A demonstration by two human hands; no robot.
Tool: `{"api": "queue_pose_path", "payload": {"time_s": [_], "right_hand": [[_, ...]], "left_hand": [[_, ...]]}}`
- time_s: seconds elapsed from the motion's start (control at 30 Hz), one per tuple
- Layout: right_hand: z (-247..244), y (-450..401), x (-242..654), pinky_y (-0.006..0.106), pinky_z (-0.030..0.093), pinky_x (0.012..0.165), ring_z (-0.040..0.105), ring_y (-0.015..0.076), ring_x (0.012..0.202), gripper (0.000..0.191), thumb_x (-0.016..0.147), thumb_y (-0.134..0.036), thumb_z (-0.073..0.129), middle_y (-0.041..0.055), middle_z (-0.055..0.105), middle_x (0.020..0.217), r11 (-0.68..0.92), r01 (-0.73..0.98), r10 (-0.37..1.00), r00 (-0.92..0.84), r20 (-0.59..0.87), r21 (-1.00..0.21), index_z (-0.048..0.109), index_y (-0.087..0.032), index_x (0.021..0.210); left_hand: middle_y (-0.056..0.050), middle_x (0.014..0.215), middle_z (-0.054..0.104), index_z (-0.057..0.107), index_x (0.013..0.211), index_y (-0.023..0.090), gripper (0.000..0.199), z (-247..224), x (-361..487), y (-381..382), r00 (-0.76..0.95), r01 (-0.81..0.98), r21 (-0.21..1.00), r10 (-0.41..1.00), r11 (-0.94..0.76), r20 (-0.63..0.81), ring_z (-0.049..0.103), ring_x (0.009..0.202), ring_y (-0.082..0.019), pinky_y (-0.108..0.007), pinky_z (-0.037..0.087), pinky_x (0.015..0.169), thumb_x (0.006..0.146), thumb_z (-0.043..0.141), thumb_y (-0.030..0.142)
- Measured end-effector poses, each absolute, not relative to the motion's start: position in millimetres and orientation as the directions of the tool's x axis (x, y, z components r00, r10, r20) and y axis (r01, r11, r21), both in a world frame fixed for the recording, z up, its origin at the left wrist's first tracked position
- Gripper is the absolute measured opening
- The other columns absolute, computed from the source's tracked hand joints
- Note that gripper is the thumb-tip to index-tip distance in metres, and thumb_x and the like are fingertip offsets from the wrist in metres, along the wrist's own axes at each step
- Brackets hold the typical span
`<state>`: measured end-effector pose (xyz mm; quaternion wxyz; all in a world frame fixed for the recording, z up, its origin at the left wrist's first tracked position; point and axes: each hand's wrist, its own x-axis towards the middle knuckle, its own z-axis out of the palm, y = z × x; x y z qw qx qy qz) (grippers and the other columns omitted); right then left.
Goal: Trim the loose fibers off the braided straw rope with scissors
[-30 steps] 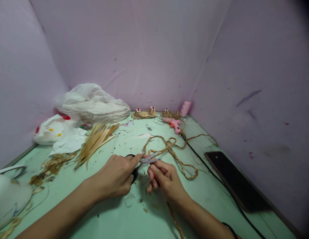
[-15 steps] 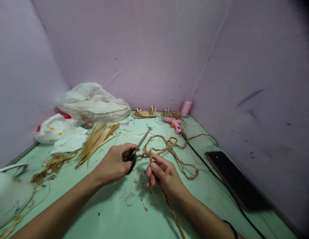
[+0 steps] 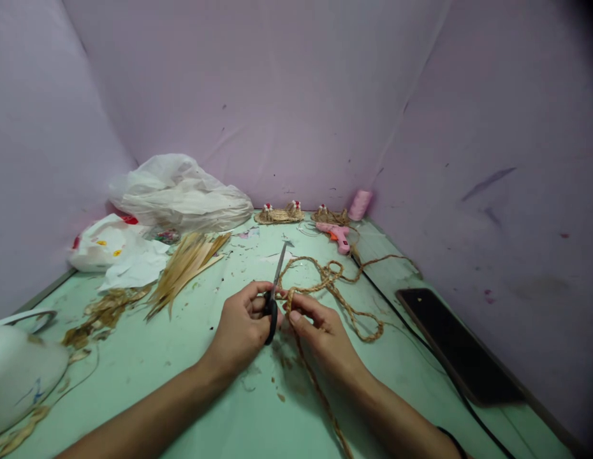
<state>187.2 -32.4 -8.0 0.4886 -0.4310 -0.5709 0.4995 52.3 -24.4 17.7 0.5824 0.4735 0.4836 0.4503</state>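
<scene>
Black-handled scissors (image 3: pixel 272 309) are in my left hand (image 3: pixel 243 328), its fingers wrapped at the handles and the blades pointing away from me. My right hand (image 3: pixel 325 331) pinches a brown braided cord (image 3: pixel 317 387) between thumb and fingers. One length of the cord runs down toward the front edge of the view; the rest lies in loose loops on the table beyond my hands. Both hands are close together, fingertips nearly meeting at the cord. Whether the scissor blades touch the cord I cannot tell.
A pink glue gun (image 3: pixel 333 234) lies behind the loops, its black cable (image 3: pixel 396 320) running forward past a phone (image 3: pixel 461 344). Dry straw strips (image 3: pixel 186 268), a white plastic bag (image 3: pixel 182 194), pink thread (image 3: pixel 360 205) and woven straw slippers (image 3: pixel 279 215) stand around the back.
My left hand has moved right, toward my right hand, carrying the scissors. The blades now point more upright. My right hand still pinches the cord in nearly the same place.
</scene>
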Motion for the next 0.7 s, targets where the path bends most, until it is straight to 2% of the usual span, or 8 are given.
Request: {"api": "queue_pose_path", "payload": {"time_s": [0.1, 0.27, 0.37, 0.47, 0.57, 0.7], "right_hand": [[-7.9, -31.4, 187.0, 0.032, 0.039, 0.077, 0.052, 0.0200, 0.085, 0.015, 0.071, -0.021, 0.057, 0.0044, 0.060, 0.085, 0.150, 0.038, 0.986, -0.078, 0.147, -0.988, 0.069, -0.021, 0.081], [-7.8, -32.6, 183.6, 0.035, 0.037, 0.085, 0.052, 0.0212, 0.091, 0.020, 0.070, -0.020, 0.058, 0.0041, 0.063, 0.087, 0.134, -0.009, 0.980, -0.147, 0.134, -0.991, 0.070, -0.023, 0.085], [-6.8, -33.2, 183.1, 0.036, 0.038, 0.084, 0.053, 0.0220, 0.090, 0.020, 0.069, -0.020, 0.059, 0.0049, 0.064, 0.087, 0.105, -0.022, 0.983, -0.150, 0.107, -0.994, 0.071, -0.022, 0.084], [-8.0, -32.7, 183.7, 0.034, 0.041, 0.080, 0.056, 0.0216, 0.087, 0.019, 0.065, -0.020, 0.062, 0.0054, 0.065, 0.086, 0.032, -0.142, 0.991, -0.127, 0.051, -0.989, 0.070, -0.019, 0.083], [-11.0, -32.1, 184.0, 0.031, 0.043, 0.072, 0.057, 0.0172, 0.073, 0.015, 0.063, -0.023, 0.067, 0.0049, 0.065, 0.076, -0.082, -0.265, 0.996, -0.051, -0.071, -0.961, 0.069, -0.015, 0.075], [-10.6, -31.2, 183.8, 0.028, 0.046, 0.065, 0.057, 0.0133, 0.065, 0.031, 0.058, -0.027, 0.072, 0.0031, 0.062, 0.072, -0.200, -0.454, 0.976, -0.013, -0.218, -0.868, 0.063, -0.013, 0.084]], "left_hand": [[0.000, 0.062, 0.060, 0.051, 0.090, 0.013, 0.047, 14.2, 53.1, -26.2, 0.151, -0.070, 0.984, 0.977, 0.164, -0.152, 0.054, 0.056, -0.011, -0.019, 0.041, 0.051, 0.051, 0.072, 0.028], [0.000, 0.068, 0.061, 0.048, 0.092, 0.014, 0.052, 5.8, 56.0, -27.9, 0.066, -0.118, 0.982, 0.988, 0.148, -0.141, 0.057, 0.064, -0.013, -0.020, 0.044, 0.057, 0.047, 0.074, 0.020], [0.001, 0.069, 0.061, 0.048, 0.093, 0.015, 0.053, 3.2, 58.6, -28.4, 0.069, -0.139, 0.981, 0.989, 0.138, -0.130, 0.057, 0.063, -0.012, -0.019, 0.044, 0.058, 0.047, 0.073, 0.019], [0.004, 0.061, 0.058, 0.048, 0.092, 0.015, 0.047, 2.2, 60.2, -29.4, 0.055, -0.115, 0.988, 0.993, 0.107, -0.101, 0.055, 0.059, -0.011, -0.018, 0.043, 0.055, 0.052, 0.071, 0.022], [0.005, 0.059, 0.056, 0.048, 0.091, 0.016, 0.041, 0.6, 59.7, -31.1, 0.041, -0.054, 0.996, 0.997, 0.064, -0.062, 0.054, 0.057, -0.010, -0.018, 0.042, 0.054, 0.056, 0.068, 0.023], [0.005, 0.061, 0.057, 0.045, 0.093, 0.018, 0.037, -3.9, 57.3, -33.4, 0.099, 0.035, 0.999, 0.995, 0.025, -0.029, 0.056, 0.059, -0.011, -0.018, 0.042, 0.055, 0.061, 0.063, 0.018]]}}
